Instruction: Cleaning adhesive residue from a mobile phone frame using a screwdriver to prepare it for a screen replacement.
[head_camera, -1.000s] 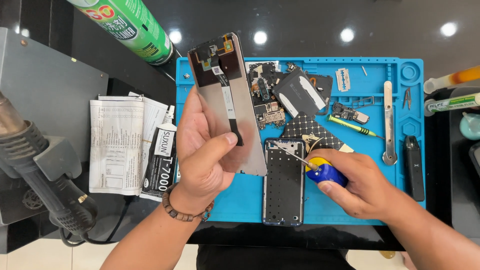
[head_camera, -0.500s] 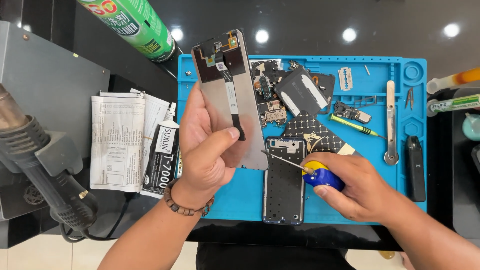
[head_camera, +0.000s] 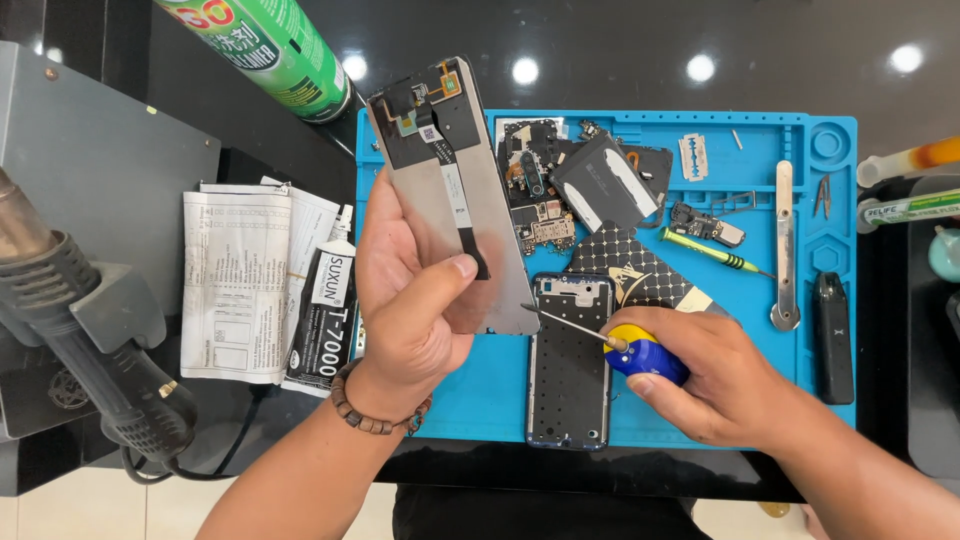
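Note:
My left hand (head_camera: 415, 290) holds a phone display panel (head_camera: 445, 160) upright by its lower half, back side toward me, with its black flex cable under my thumb. My right hand (head_camera: 715, 375) grips a small screwdriver with a blue and yellow handle (head_camera: 645, 355). Its thin metal tip touches the panel's lower right corner. Below the tip, a black phone frame (head_camera: 570, 365) lies flat on the blue work mat (head_camera: 490, 400).
On the mat lie circuit boards (head_camera: 535, 195), a black cover (head_camera: 600, 185), a patterned black card (head_camera: 640, 270), a green-handled screwdriver (head_camera: 710, 250), a metal pry tool (head_camera: 785, 245) and a black stick (head_camera: 833, 335). Left of it: glue tube (head_camera: 325, 315), paper (head_camera: 235, 280), hot-air gun (head_camera: 90, 330), green can (head_camera: 270, 45).
My right hand has brought the screwdriver tip up and left to the panel's lower right corner. The left hand has tilted the panel slightly.

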